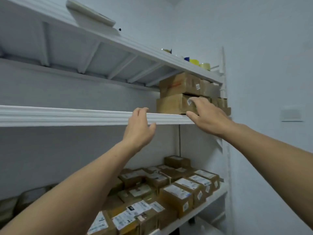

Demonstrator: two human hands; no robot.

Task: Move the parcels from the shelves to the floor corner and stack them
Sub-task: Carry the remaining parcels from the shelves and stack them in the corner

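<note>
- The right hand [208, 116] is on the lower parcel [169, 104] of a two-high pile at the right end of the middle shelf [67, 116], just behind its front edge. The upper parcel [176, 83] sits squarely on top, so I judge that drawing the lower one out could drag it forward over the edge.
- If it tips, it would likely fall onto the labelled parcels [177, 192] crowded on the shelf below.
- The hold is on one front corner only. A pull from there may swivel the box against its neighbours to the right rather than slide it straight.
- Right hand: arm stretched up and forward, fingers curled over the upper front edge of the lower parcel by its label, thumb spread out beneath along the bottom edge, pinching that corner.
- Left hand [140, 126]: raised at the shelf's front edge, left of the pile, fingers loosely spread and slightly bent, tips just over the lip. It holds nothing and is apart from both parcels, so it cannot yet steady the top one.
</note>
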